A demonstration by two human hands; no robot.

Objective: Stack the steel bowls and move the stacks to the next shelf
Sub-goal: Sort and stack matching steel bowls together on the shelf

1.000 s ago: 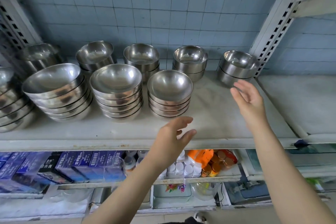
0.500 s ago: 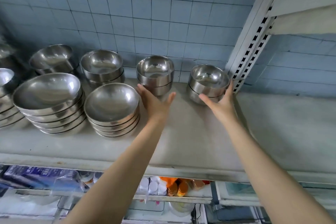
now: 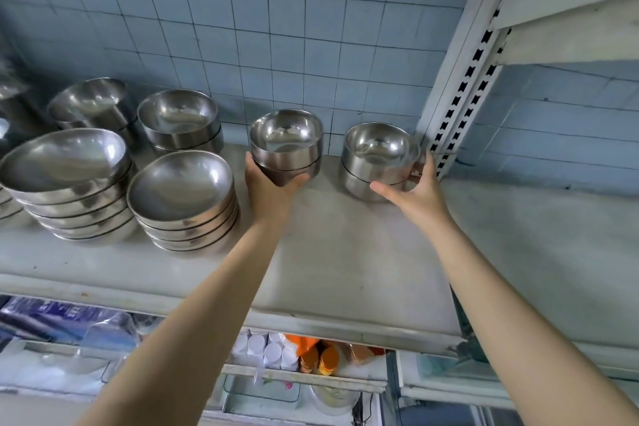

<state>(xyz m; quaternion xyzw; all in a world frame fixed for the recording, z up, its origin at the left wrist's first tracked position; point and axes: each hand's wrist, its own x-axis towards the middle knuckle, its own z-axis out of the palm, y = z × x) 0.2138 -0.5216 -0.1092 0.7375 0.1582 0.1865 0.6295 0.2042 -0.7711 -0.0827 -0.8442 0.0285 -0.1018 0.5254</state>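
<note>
Two small stacks of deep steel bowls stand at the back of the white shelf (image 3: 345,252). My left hand (image 3: 271,192) grips the left small stack (image 3: 285,142) from below and in front, with thumb and fingers on either side; the stack's dark underside shows above my palm. My right hand (image 3: 416,192) holds the right small stack (image 3: 378,156), thumb across its front and fingers curled round its right side, close to the upright post (image 3: 463,79). That stack rests on the shelf.
Two stacks of wide shallow bowls (image 3: 179,197) (image 3: 65,176) fill the shelf's left front, with deeper stacks (image 3: 179,121) (image 3: 93,104) behind them. Right of the post lies the neighbouring shelf (image 3: 539,239). Bottles and boxes sit on the shelf below.
Both hands reached from the shelf's front to the back row. The left hand now grips the left small stack, and the right hand has wrapped round the right one.
</note>
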